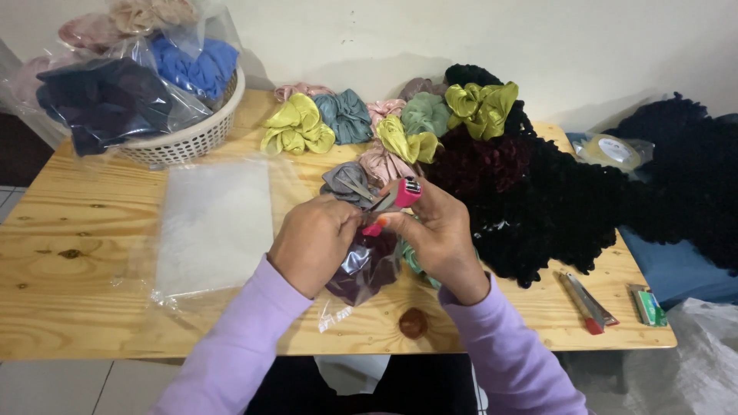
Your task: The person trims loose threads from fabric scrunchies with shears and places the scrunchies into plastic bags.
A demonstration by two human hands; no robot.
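Dark plum scrunchie in a clear plastic bag (367, 265) sits at the front-middle of the wooden table (84, 253), between both hands & partly under them. Right hand (434, 230) is closed round a small pink tape dispenser (400, 196), held just above the bag's top w/ its metal cutter end pointing left toward the other hand. Left hand (315, 242) is curled, fingers pinched at the bag mouth; can't tell if it grips film or a tape end. Looks like the sealing step: scrunchie is in, opening gathered, not yet taped as far as I can see. Next move prob. calls for keeping the mouth folded flat w/ the left hand while the dispenser draws tape across, then a clean tear. Just left lies a stack of empty clear bags (215, 223). Behind: loose scrunchies (384, 127) in green, teal, pink, grey; a heap of black ones (553, 207) to the right. White basket (192, 138) of bagged ones at far left corner. Red-tipped tool (586, 301) near right front edge.
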